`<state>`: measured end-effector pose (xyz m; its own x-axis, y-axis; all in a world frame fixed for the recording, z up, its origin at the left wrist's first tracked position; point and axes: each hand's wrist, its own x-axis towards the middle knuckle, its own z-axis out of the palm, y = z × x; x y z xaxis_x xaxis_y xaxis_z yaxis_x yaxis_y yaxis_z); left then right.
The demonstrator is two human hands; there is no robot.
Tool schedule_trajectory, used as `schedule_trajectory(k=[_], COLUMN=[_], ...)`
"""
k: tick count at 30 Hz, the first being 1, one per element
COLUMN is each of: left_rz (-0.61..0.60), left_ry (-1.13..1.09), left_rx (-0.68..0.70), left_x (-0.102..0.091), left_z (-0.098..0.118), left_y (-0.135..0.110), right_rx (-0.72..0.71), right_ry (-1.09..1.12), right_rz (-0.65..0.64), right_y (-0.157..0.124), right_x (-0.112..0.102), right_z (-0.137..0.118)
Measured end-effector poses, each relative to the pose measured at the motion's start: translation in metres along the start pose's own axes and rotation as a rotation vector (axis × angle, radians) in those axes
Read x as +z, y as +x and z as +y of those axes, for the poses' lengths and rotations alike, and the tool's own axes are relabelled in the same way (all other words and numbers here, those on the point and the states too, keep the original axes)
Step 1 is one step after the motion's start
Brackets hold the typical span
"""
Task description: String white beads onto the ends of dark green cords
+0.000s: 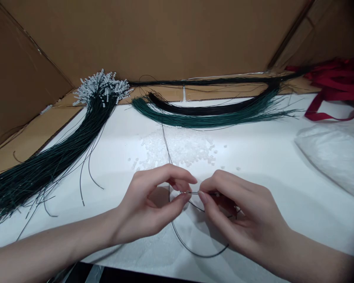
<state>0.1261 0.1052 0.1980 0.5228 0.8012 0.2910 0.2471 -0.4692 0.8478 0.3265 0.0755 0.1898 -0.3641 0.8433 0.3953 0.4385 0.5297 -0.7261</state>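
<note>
My left hand (153, 200) and my right hand (238, 212) meet over the white table (283, 165), fingertips almost touching. Both pinch one thin dark cord (194, 251), which loops down under my hands and runs up the table towards the far bundles. My left thumb and forefinger hold the cord near its tip. The fingers of my right hand are closed on the same cord just to the right; a small bead may be between them, but I cannot make it out. A scatter of small clear beads (179, 149) lies just beyond my hands.
A thick bundle of dark green cords with white beaded ends (100, 88) lies diagonally at the left. Green (212, 118) and black (200, 110) cord bundles lie across the back. Red straps (336, 86) and a clear plastic bag (336, 157) are at the right. Cardboard walls (165, 35) surround the table.
</note>
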Motion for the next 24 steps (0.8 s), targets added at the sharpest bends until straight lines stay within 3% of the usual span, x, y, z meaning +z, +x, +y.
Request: schedule_trajectory(k=[24], left_rz=[-0.065], left_ry=[-0.052], left_rx=[-0.004], left_x=[-0.0032], left_z=[0.0016], left_y=[-0.0033], right_rx=[0.04], right_ry=[0.005], right_rz=[-0.006], right_y=[0.001], right_x=[-0.0006], right_z=[-0.0002])
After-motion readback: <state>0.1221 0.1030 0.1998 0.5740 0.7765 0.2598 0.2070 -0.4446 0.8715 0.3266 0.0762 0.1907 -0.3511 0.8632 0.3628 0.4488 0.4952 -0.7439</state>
